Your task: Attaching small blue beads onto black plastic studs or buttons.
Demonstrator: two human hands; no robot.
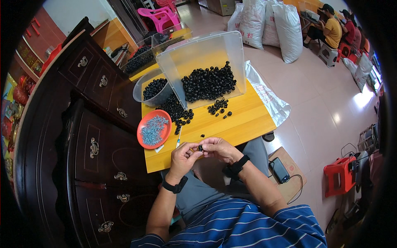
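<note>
My left hand and right hand meet over the near edge of the yellow desk. Their fingers are pinched close, holding one small black piece between them. Another black bit sits just past my hands. To the left is a red plate of shiny bits. Farther off, a big clear box holds many black beads.

Slightly below the frame's centre, the left hand and right hand meet, fingers bent and pinching, forearms slanting inward.
</note>
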